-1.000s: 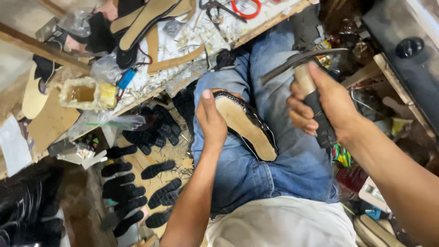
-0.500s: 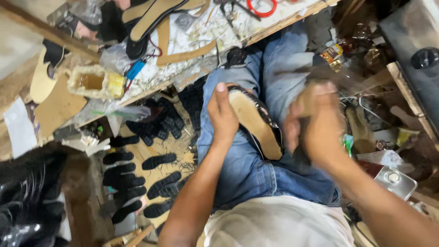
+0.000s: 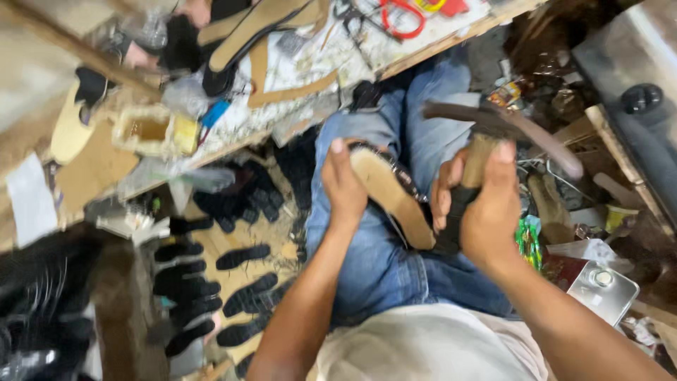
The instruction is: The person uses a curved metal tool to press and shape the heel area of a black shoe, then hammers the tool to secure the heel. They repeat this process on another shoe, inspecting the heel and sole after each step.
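Overhead, right hand (image 3: 486, 204) grips raised hammer (image 3: 493, 130) tightly; left hand (image 3: 343, 187) clasps sandal (image 3: 391, 197).

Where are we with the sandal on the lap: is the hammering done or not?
Not done. The left hand pins the tan-soled sandal sole-up on the jeans; the right hand grips the hammer, raised above it. The sole looks seated on the sandal. Black soles lie on the floor, unattached to anything.

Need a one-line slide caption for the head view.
Seated person's left hand steadies a tan shoe sole on a denim-clad lap while the right hand grips a hammer.
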